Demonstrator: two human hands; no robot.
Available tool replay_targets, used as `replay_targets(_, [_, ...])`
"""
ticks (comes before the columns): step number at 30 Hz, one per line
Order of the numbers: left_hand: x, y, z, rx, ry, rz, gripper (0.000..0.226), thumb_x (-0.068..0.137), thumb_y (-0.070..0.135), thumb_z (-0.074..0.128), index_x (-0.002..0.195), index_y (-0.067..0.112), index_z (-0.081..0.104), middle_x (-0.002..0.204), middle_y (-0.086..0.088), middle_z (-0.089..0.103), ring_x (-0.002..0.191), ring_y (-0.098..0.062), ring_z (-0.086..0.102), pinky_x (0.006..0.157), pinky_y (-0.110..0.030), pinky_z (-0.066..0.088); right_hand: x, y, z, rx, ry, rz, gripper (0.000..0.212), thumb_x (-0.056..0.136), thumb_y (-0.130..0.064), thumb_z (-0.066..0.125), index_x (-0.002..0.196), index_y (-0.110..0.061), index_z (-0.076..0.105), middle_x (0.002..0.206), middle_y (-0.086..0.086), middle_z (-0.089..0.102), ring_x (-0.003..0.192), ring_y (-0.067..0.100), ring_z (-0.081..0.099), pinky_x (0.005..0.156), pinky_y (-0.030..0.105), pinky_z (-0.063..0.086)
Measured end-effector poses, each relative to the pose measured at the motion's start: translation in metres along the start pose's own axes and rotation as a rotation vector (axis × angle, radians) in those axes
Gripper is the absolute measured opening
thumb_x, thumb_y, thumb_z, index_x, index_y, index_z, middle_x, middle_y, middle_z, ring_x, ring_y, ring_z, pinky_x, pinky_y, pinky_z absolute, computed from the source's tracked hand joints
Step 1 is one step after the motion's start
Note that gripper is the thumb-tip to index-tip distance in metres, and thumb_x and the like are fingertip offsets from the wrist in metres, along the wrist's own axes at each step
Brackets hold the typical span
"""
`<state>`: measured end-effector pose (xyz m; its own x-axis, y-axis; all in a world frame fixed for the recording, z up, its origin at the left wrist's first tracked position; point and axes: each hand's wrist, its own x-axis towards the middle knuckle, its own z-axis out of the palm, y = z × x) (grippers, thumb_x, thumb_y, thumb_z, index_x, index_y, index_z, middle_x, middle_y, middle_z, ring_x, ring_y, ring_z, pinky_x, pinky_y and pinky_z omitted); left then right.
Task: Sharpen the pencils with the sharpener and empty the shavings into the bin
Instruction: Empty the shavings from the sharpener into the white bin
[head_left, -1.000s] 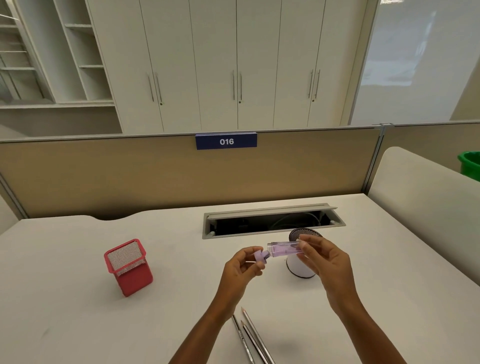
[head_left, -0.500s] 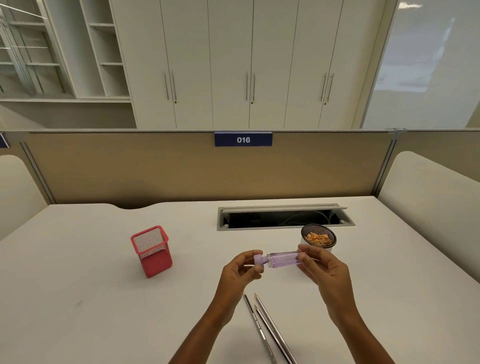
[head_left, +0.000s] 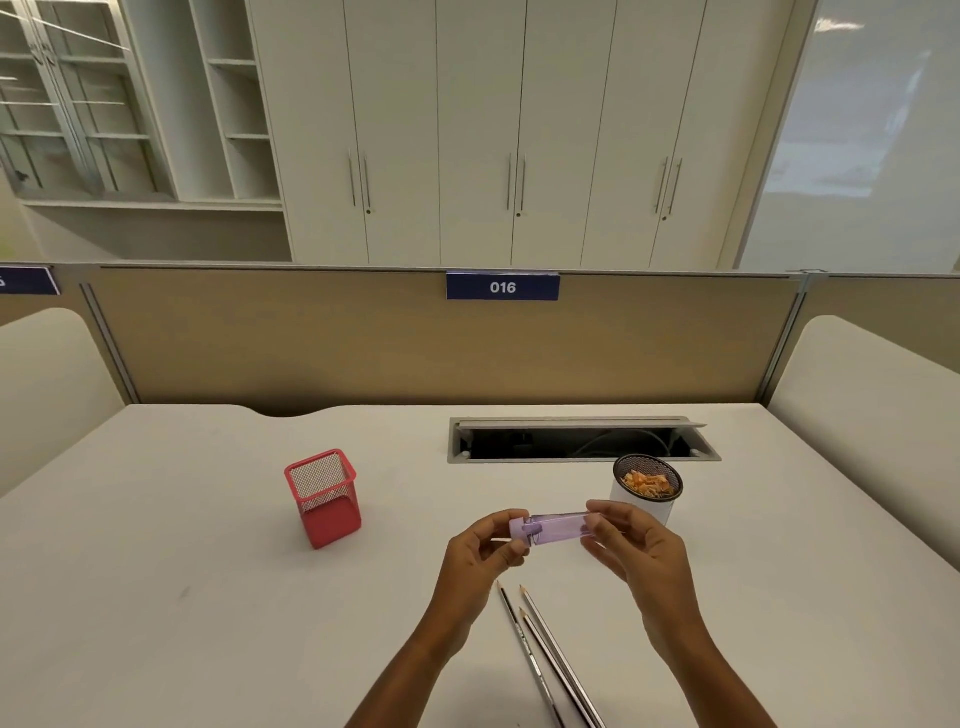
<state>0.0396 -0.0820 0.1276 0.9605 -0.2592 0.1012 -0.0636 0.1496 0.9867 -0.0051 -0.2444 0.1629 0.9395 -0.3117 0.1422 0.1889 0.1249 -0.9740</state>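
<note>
A purple see-through sharpener (head_left: 558, 528) lies level between both hands above the white desk (head_left: 182, 597). My left hand (head_left: 480, 553) pinches its purple cap end, and my right hand (head_left: 636, 551) grips the clear container end. The cap sits against the container. Just behind my right hand stands a small white bin (head_left: 647, 493) with a dark mesh rim, holding orange shavings. Three sharpened pencils (head_left: 545, 654) lie side by side on the desk between my forearms, tips pointing away from me.
A red mesh pen holder (head_left: 323, 498) stands on the desk to the left. An open cable tray (head_left: 579, 439) is set into the desk behind the bin. A tan partition (head_left: 363, 338) closes the far edge.
The cap end, apart from the clear container a second ago, now sits closed against it. The view has shifted, so the bin's shavings show.
</note>
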Motion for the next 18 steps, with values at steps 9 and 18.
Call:
replay_targets(9, [-0.002, 0.006, -0.001, 0.073, -0.022, 0.043, 0.035, 0.085, -0.004, 0.057, 0.098, 0.028, 0.063, 0.097, 0.002, 0.067, 0.076, -0.010, 0.060, 0.072, -0.013, 0.050, 0.002, 0.005, 0.000, 0.002, 0.000, 0.134, 0.006, 0.084, -0.008, 0.060, 0.082, -0.008, 0.067, 0.077, 0.014, 0.066, 0.055, 0.010, 0.068, 0.055, 0.016, 0.057])
replay_targets(18, [-0.003, 0.007, 0.006, 0.207, -0.126, 0.118, 0.033, 0.089, -0.001, 0.051, 0.103, 0.028, 0.056, 0.095, 0.001, 0.063, 0.072, -0.004, 0.058, 0.074, -0.014, 0.049, 0.004, 0.008, 0.012, -0.450, 0.032, -0.105, 0.028, 0.092, -0.015, 0.051, 0.064, -0.014, 0.054, 0.037, -0.007, 0.047, 0.032, 0.004, 0.043, 0.035, 0.008, 0.033])
